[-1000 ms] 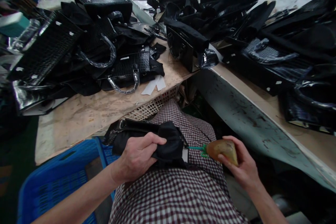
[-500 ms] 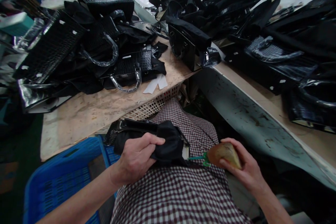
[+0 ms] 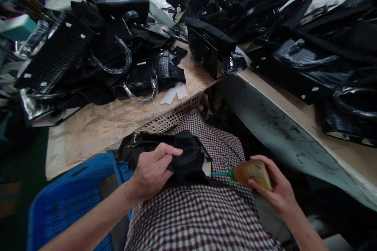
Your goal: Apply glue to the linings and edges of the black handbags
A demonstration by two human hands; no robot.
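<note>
Across my lap, on a checked apron (image 3: 203, 215), lies a black handbag (image 3: 188, 157) with its soft black lining bunched out. My left hand (image 3: 154, 170) is closed on that lining, thumb on top. In my right hand (image 3: 273, 188) is a glue bottle (image 3: 253, 174) of yellowish-brown plastic, lying on its side. Its thin green nozzle (image 3: 222, 174) points left, and the tip meets or nearly meets the pale edge at the bag's right end. Whether glue is coming out I cannot tell.
Black crocodile-pattern handbags (image 3: 59, 53) with wrapped handles are heaped on the wooden table (image 3: 97, 129). More black bags (image 3: 309, 70) lie on the right-hand bench (image 3: 335, 137). A blue plastic crate (image 3: 67, 200) stands at my left. White paper strips (image 3: 173, 93) lie near the table edge.
Both hands stay nearly where they were. The bag's lining and my left hand have shifted slightly; the bottle's nozzle remains at the bag's right end.
</note>
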